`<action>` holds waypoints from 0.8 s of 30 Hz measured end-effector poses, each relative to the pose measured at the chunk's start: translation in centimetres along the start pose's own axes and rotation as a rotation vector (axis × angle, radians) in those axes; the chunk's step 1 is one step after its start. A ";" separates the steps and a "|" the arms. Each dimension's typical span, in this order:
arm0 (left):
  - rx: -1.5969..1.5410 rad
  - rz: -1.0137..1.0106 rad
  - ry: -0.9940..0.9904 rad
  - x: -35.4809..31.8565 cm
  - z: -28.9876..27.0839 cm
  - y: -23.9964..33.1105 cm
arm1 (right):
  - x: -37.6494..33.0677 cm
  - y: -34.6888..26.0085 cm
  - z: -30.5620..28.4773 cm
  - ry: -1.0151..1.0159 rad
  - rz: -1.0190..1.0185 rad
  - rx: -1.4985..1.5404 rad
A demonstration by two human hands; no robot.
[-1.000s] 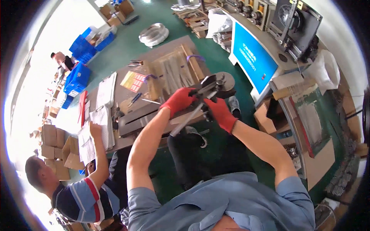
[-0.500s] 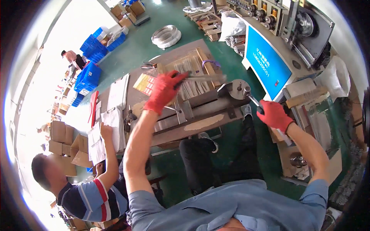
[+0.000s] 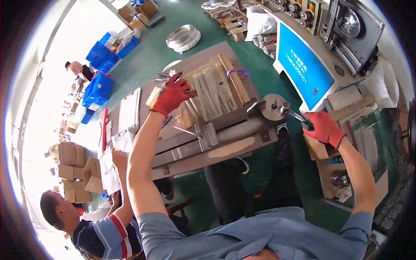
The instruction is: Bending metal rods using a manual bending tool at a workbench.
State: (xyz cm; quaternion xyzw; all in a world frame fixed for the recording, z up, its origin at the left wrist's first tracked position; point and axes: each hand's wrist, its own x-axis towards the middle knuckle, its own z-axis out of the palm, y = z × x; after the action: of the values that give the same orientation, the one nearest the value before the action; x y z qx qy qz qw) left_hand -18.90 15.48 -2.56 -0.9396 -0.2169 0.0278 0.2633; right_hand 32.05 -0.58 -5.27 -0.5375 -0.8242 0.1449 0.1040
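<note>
My left hand (image 3: 172, 96), in a red glove with dark fingertips, is held over the workbench (image 3: 173, 162) with its fingers apart. It is beside the left end of a bundle of thin pale metal rods (image 3: 212, 92), and nothing shows in its grasp. My right hand (image 3: 325, 129), gloved the same way, is closed round the dark-gripped end of a metal lever (image 3: 298, 115). That lever runs to a round metal bending jig (image 3: 274, 107) at the bench's right corner. Below the rods, a small metal bracket (image 3: 208, 135) stands on the bench rail.
A wooden bar (image 3: 234, 80) borders the rods. Left of me a co-worker (image 3: 102, 232) sits with a hand on papers (image 3: 113, 167). A machine with a blue panel (image 3: 301, 65) stands at right, and a wire coil (image 3: 183, 38) lies on the floor beyond the bench.
My left hand has moved left, and the blurred thin strip that reached right from it no longer shows there. My right hand has shifted slightly right with the lever.
</note>
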 end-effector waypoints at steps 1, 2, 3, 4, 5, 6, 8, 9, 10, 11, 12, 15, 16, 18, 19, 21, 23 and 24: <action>0.007 -0.021 0.042 0.5 1.3 0.3 | 0.0 0.0 0.1 -0.002 0.001 -0.001; 0.014 -0.043 0.084 0.9 2.5 0.7 | 0.1 0.0 0.1 0.002 -0.008 0.005; 0.100 -0.072 -0.016 1.0 4.1 1.5 | -0.1 0.1 0.0 0.008 -0.014 0.008; 0.100 -0.073 -0.019 0.7 5.6 2.4 | 0.0 0.0 0.0 0.007 -0.016 0.010; 0.088 -0.123 -0.105 0.4 7.0 3.4 | 0.0 -0.3 -0.2 0.013 -0.022 0.013; 0.072 -0.170 -0.189 0.9 7.1 4.4 | 0.0 -0.4 -0.2 0.017 -0.022 0.014; 0.054 -0.216 -0.293 1.7 7.1 5.1 | 0.1 -0.1 -0.2 -0.011 -0.002 0.018; 0.006 -0.259 -0.268 1.7 7.2 5.0 | 0.2 0.0 -0.3 -0.037 0.008 0.024; -0.042 -0.301 -0.243 1.6 7.2 5.1 | 0.1 0.1 -0.2 -0.038 0.006 0.026; -0.041 -0.301 -0.246 1.5 7.2 5.1 | 0.0 0.2 -0.1 -0.007 -0.012 0.030; -0.013 -0.291 -0.234 1.5 7.1 5.1 | 0.0 0.3 0.0 0.026 -0.028 0.034; 0.017 -0.288 -0.199 1.4 6.6 4.9 | 0.3 0.2 -0.2 -0.024 -0.004 0.031; 0.013 -0.296 -0.173 1.3 6.4 4.8 | 0.4 0.2 -0.2 -0.019 -0.004 0.034; 0.058 -0.322 -0.169 1.1 5.9 4.6 | 0.5 0.3 0.1 0.024 -0.024 0.026; 0.098 -0.351 -0.165 1.0 5.5 4.4 | 0.5 0.2 0.0 0.035 -0.027 0.027; 0.075 -0.369 -0.167 1.3 4.4 4.3 | 0.5 0.1 -0.6 -0.005 -0.039 -0.006; 0.057 -0.385 -0.153 2.3 3.0 4.6 | 0.3 0.6 -0.5 0.012 -0.063 -0.076; 0.070 -0.383 -0.119 2.3 2.5 4.9 | 0.4 0.9 -0.2 0.011 -0.096 -0.133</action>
State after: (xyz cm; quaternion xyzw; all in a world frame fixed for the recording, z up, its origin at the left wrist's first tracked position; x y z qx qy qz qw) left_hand -15.33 13.91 -7.02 -0.8681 -0.4057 0.0402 0.2831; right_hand 32.68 0.14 -5.41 -0.5041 -0.8562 0.0816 0.0792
